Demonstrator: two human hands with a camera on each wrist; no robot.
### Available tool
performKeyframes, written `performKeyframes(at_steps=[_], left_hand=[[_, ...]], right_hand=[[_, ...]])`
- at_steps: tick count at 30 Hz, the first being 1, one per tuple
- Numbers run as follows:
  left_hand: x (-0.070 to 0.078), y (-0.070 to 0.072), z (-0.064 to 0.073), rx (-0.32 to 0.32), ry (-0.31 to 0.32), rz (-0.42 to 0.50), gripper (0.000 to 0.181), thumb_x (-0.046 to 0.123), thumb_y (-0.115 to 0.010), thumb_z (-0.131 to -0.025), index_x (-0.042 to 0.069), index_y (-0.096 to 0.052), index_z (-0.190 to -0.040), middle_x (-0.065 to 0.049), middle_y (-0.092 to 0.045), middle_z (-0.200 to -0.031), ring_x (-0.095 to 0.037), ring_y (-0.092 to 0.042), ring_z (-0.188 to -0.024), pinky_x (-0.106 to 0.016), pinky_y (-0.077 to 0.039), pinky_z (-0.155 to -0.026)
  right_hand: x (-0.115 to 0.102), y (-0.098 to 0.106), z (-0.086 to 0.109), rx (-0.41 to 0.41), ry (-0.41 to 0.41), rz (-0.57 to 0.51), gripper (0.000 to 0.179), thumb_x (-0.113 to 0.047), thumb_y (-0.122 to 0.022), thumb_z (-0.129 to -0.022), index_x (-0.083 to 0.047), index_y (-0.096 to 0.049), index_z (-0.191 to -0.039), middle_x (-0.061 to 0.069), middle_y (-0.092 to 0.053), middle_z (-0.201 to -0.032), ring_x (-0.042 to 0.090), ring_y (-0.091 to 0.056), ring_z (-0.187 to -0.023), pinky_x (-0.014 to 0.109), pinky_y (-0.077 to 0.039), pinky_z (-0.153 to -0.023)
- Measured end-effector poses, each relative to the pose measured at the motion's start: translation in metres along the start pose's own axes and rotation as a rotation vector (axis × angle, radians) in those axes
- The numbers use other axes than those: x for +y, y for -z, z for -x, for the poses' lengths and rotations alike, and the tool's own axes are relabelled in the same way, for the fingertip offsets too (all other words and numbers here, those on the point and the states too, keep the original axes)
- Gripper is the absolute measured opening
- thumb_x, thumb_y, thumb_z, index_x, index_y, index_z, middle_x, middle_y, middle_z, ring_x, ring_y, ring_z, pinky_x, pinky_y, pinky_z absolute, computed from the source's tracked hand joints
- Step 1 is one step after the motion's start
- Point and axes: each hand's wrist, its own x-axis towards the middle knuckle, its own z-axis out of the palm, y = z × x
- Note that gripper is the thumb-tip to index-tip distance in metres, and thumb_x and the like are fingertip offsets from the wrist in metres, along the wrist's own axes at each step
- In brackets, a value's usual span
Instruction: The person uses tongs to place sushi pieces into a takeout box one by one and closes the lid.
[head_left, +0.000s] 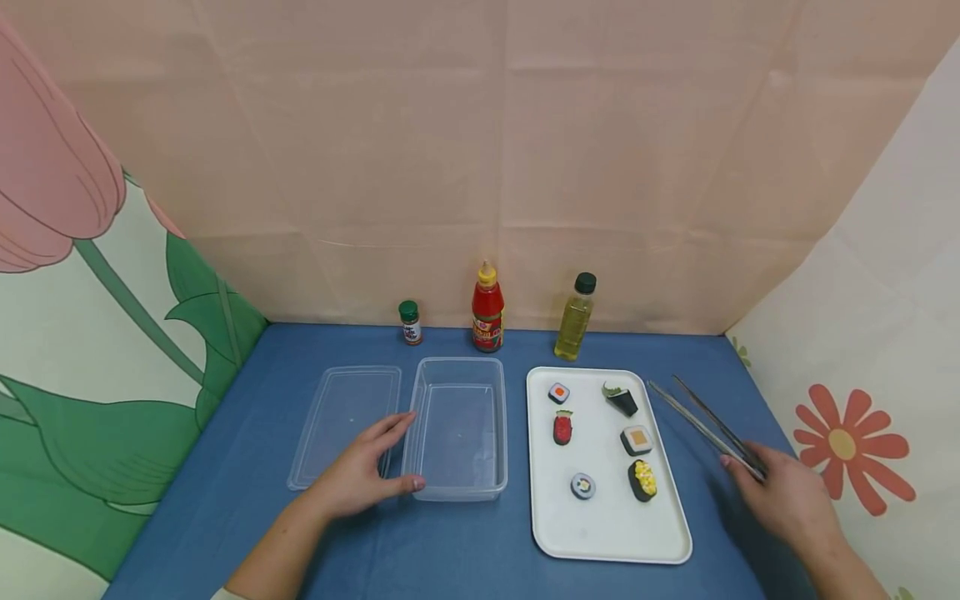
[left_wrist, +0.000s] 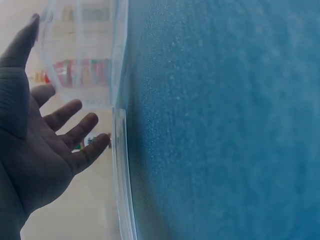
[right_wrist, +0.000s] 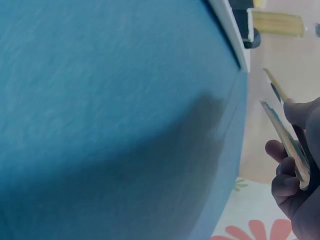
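My left hand is at the left side of a clear plastic container, fingers spread and thumb apart. Whether it touches the container wall I cannot tell. In the left wrist view the palm of the left hand shows with nothing in it. My right hand grips metal tongs above the cloth, right of a white tray; their two arms stand apart, with nothing between the tips. On the tray lie several sushi pieces, among them a corn-topped one and a cone-shaped roll.
A clear lid lies left of the container. Along the back stand a small green-capped jar, a red sauce bottle and an oil bottle. A blue cloth covers the table; fabric walls enclose it.
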Motion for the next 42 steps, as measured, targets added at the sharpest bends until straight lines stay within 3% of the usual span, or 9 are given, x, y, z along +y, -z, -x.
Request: performKeyframes(at_steps=[10,23,32,42], left_hand=[[-0.001,-0.002,0.0,-0.005,0.03,-0.002,0.1,0.057,-0.084,-0.082,0.026,-0.036,-0.163,-0.007,-0.035,-0.165,-0.042,-0.035,-0.149,-0.071,-0.036,-0.109],[-0.002,-0.001,0.001,-0.02,0.04,0.004,0.102,0.058,-0.083,-0.082,0.024,-0.034,-0.164,-0.01,-0.033,-0.166,-0.042,-0.033,-0.15,-0.07,-0.036,-0.109],[0.001,0.001,-0.001,-0.044,0.034,0.008,0.102,0.056,-0.083,-0.083,0.022,-0.032,-0.165,-0.01,-0.032,-0.167,-0.041,-0.032,-0.15,-0.069,-0.035,-0.111],[0.001,0.0,-0.002,-0.043,0.067,-0.004,0.103,0.059,-0.083,-0.082,0.024,-0.033,-0.164,-0.01,-0.032,-0.167,-0.041,-0.032,-0.151,-0.069,-0.035,-0.111]], right_hand=[[-0.026,0.009,-0.005,-0.02,0.029,-0.013,0.06,-0.038,-0.083,-0.089,0.007,-0.066,-0.126,0.022,-0.072,-0.094,0.037,-0.066,-0.08,0.058,-0.055,-0.067],[-0.059,0.009,-0.01,-0.063,0.127,-0.048,0.055,-0.04,-0.082,-0.09,-0.002,-0.07,-0.128,0.015,-0.075,-0.099,0.027,-0.067,-0.08,0.051,-0.054,-0.067],[-0.072,0.003,-0.014,-0.1,0.193,-0.072,0.046,-0.033,-0.08,-0.092,-0.005,-0.072,-0.128,0.017,-0.075,-0.109,0.032,-0.07,-0.089,0.055,-0.056,-0.073],[-0.08,-0.008,-0.021,-0.101,0.26,-0.083,0.048,-0.036,-0.08,-0.093,-0.005,-0.073,-0.129,0.017,-0.075,-0.11,0.037,-0.071,-0.097,0.058,-0.055,-0.077]])
